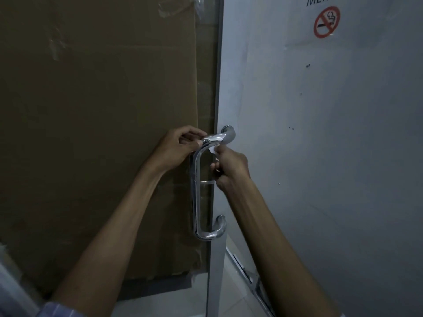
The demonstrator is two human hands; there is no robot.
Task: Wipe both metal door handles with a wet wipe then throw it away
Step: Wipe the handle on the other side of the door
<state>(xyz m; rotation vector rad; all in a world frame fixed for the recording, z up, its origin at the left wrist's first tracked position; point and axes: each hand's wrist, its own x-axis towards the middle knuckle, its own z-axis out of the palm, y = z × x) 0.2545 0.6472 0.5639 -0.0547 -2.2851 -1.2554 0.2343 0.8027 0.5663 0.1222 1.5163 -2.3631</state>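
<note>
Step in hand: the upper bend of the metal door handle [198,179] is being wiped with the wet wipe [213,143]; this is judged from the pose, not observed as motion.

Handle location: a polished U-shaped pull is fixed at the edge of a glass door [207,88], with cardboard [96,110] seen behind the glass. Only one handle is seen plainly; the second is presumed to sit on the far side of the glass.

Wipe location: the wipe is draped over the top bar of the handle, between the two hands, and touches the metal.

Left hand [180,147]: its fingers are curled and pinch one end of the wipe at the bend of the handle.

Right hand [231,167]: its fingers are closed on the other end of the wipe, just below the top bar.

Technique: the wipe should be kept taut and wrapped round the tube, so that the rear face is reached as well as the front. The bend and the mounting post [227,131] should be covered before the straight bar is descended.

Risk: a slack wipe may slide off the polished tube.

Remaining: the lower bar, the second handle and disposal are judged not yet done.

Surroundings: a grey wall [343,156] with a no-smoking sign [326,22] stands to the right.
</note>
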